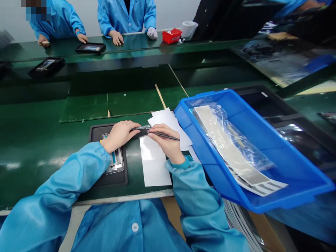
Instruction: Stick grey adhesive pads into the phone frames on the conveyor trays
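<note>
Pinching slim dark tweezers [174, 138] in the right hand [165, 140], just beside the left hand [119, 136] resting on a black rubber tray [115, 180].

Right hand [165, 141] holding tweezers [164, 132] above phone frame [114, 161] (left hand [119, 136] lying on it).

Glossy green ESD workbench [31, 133], 2nd green bench [136, 43] opp., pale wall [173, 14] behind, bright overhead reflections.

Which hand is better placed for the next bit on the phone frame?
Probably the right hand: it holds the tweezers, with their tips near the left hand, which lies over the phone frame and looks busy steadying.
</note>
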### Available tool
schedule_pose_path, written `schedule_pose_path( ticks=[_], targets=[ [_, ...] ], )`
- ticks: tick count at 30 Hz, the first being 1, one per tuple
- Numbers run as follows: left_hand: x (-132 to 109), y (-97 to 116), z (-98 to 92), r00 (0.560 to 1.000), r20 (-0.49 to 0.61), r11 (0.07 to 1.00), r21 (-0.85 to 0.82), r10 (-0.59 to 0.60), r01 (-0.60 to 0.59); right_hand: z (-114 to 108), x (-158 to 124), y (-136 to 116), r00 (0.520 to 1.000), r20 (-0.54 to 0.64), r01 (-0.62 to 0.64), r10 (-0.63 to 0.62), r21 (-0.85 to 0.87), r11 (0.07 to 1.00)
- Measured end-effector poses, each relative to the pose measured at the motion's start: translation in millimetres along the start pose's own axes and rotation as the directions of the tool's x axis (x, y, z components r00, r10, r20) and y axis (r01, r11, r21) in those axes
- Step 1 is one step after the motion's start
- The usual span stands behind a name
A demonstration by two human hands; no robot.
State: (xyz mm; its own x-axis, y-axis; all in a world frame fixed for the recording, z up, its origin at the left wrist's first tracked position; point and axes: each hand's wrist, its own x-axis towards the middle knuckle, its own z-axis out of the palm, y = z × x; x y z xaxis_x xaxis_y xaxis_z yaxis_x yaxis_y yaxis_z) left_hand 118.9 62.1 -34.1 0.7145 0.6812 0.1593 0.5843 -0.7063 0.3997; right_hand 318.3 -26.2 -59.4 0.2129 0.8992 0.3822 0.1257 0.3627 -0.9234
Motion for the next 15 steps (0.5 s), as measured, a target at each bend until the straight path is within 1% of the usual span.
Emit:
schedule_pose_path(
  ticks=[5,9,15],
  targets=[
    [-0.7,7.9,-0.1,1.000,0.011,0.996,0.088,0.008,-0.009,7.9,-5.7,0.6,0.994,-0.101,-0.035,0.035,0.010,0.999],
    [-0.5,13.4,-0.6,1.000,0.017,0.988,0.153,0.018,-0.021,10.6,-7.4,-0.1,0.991,-0.131,-0.013,0.009,-0.031,0.999],
    [0.1,17.3,-1.7,0.999,0.040,0.983,0.181,0.032,-0.038,9.7,-8.0,2.7,0.988,-0.153,-0.019,0.010,-0.060,0.998]
  ],
)
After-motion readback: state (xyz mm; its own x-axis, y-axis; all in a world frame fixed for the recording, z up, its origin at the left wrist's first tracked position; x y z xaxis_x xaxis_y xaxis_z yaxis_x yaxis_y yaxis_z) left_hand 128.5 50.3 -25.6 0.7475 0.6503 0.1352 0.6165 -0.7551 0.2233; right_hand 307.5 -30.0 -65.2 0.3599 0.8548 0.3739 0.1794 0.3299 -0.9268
